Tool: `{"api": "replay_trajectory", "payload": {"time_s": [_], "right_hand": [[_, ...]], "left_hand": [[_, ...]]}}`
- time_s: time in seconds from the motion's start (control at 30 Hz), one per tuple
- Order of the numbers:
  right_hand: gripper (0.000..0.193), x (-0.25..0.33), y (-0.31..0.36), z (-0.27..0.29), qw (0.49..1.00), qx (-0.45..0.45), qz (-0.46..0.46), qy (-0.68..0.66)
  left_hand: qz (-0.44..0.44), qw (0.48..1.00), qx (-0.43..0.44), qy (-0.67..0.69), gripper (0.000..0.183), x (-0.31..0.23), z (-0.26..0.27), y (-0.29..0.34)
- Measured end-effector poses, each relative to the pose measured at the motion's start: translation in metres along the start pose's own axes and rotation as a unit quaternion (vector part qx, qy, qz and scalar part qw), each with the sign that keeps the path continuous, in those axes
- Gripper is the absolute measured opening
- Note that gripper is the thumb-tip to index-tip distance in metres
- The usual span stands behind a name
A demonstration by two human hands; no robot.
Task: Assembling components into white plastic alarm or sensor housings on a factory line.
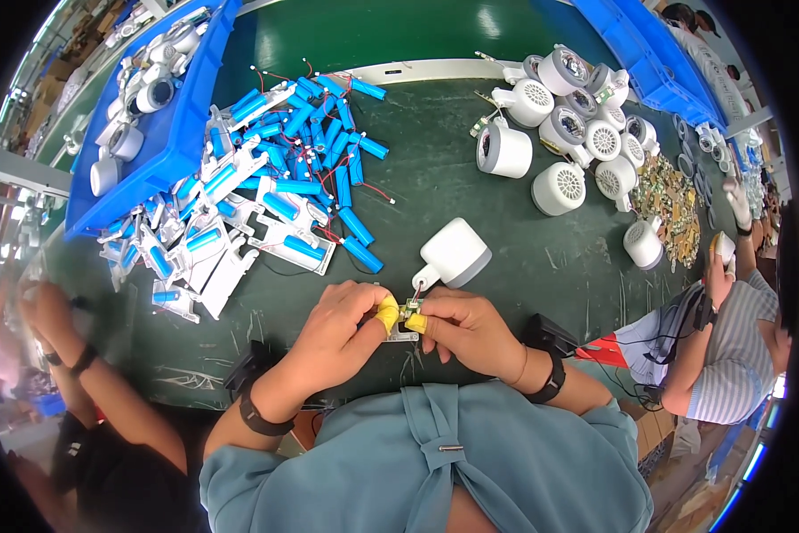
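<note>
Close in front of me, my left hand and my right hand meet over a small green circuit board. Both are closed, pinching the board between thumb and fingers from either side. Yellow wrapping covers some of the fingertips. Thin wires run from the board up to a white fan housing with a grey rim, which lies on its side just beyond my hands. Beneath the board, part of a white plastic piece shows; my fingers hide the rest.
Blue cylindrical batteries and white plastic shells are heaped at left, beside a blue bin of white housings. At right lie several white fan heads and a pile of small boards. Co-workers sit on both sides.
</note>
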State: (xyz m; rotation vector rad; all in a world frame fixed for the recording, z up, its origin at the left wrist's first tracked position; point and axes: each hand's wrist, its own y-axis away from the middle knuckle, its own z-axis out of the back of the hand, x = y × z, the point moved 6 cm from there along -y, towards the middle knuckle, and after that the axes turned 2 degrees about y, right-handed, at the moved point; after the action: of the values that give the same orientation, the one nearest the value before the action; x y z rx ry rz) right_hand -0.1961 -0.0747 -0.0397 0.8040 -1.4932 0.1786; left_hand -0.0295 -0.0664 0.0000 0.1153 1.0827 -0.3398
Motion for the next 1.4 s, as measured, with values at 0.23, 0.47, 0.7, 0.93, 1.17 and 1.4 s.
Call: {"api": "replay_trajectory", "payload": {"time_s": [0.23,0.47,0.7,0.93,1.17,1.4], "right_hand": [[0.019,0.003,0.0,0.003,0.995,-0.034,0.069,0.058],[0.016,0.012,0.0,0.003,0.982,-0.079,0.129,0.11],[0.012,0.013,0.002,0.001,0.948,-0.137,0.2,0.207],[0.01,0.016,0.003,-0.001,0.935,-0.155,0.209,0.24],[0.009,0.015,0.002,-0.001,0.937,-0.149,0.203,0.242],[0.01,0.019,0.0,-0.002,0.946,-0.143,0.209,0.203]], "left_hand": [[0.065,0.997,0.008,0.027,0.019,0.007,-0.003,-0.003],[0.04,0.998,-0.05,0.018,0.019,0.003,-0.007,-0.002],[-0.04,0.986,-0.137,-0.083,0.021,-0.012,-0.015,0.002],[-0.099,0.979,-0.139,-0.111,0.029,-0.022,-0.019,0.003],[-0.127,0.975,-0.131,-0.128,0.029,-0.024,-0.021,0.001],[-0.064,0.992,-0.103,-0.038,0.031,-0.008,-0.008,-0.005]]}}
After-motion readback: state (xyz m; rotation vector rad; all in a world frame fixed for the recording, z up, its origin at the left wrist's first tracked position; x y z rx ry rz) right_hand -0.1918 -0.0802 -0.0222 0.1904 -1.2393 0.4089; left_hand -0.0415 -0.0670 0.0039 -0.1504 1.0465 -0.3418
